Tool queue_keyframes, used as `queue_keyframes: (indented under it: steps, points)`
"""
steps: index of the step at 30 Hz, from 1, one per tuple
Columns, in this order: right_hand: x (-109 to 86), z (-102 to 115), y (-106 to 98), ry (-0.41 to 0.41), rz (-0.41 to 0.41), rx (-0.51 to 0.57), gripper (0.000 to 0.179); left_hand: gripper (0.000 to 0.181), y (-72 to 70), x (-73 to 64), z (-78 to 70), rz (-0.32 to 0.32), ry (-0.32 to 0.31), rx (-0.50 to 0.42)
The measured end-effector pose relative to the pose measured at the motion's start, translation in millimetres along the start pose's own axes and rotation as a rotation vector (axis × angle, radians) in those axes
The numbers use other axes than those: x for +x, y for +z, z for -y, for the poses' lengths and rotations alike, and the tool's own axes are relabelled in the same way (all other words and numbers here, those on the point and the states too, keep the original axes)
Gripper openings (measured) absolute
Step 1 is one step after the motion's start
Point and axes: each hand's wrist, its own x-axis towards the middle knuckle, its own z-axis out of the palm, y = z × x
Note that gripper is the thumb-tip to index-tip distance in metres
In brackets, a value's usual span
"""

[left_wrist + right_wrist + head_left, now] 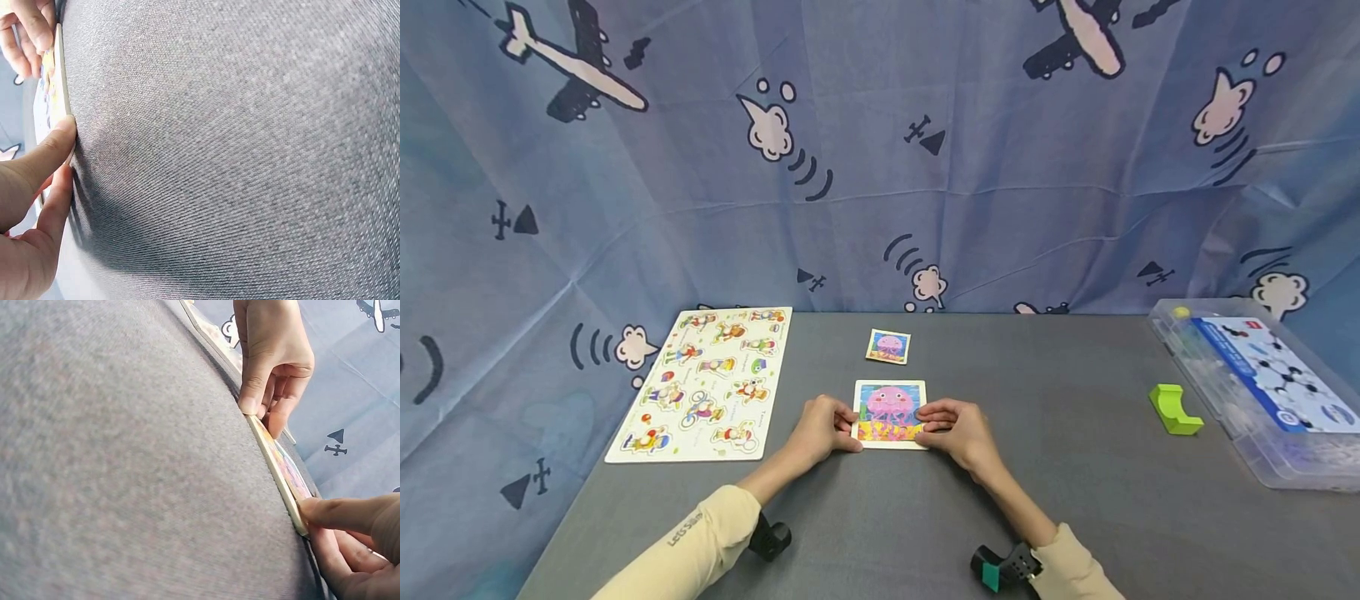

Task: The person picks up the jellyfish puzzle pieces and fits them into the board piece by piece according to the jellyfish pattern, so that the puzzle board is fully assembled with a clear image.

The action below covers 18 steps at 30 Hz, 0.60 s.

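Observation:
A small square jigsaw puzzle, a pink jellyfish picture in a pale frame, lies on the grey table between both hands. My left hand pinches its left edge; in the left wrist view the thumb is on the rim, with a finger just beside it. At the right edge, my right hand holds the puzzle, its thumb over the frame in the right wrist view. Behind it lies a smaller card with the same jellyfish picture.
On the left lies a large white board with several cartoon figures. A green curved block sits at right, beside a clear plastic case with a blue-and-white sheet. A blue patterned curtain hangs along the table's back edge.

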Motion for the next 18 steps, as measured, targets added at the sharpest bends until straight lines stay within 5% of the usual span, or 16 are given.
queue_keyframes:
  steps: [18]
  points:
    - [3.3, 4.4, -0.1, 0.004, 0.014, -0.109, 0.033, 0.032, -1.3, -1.5, 0.5, 0.015, 0.0, 0.002]
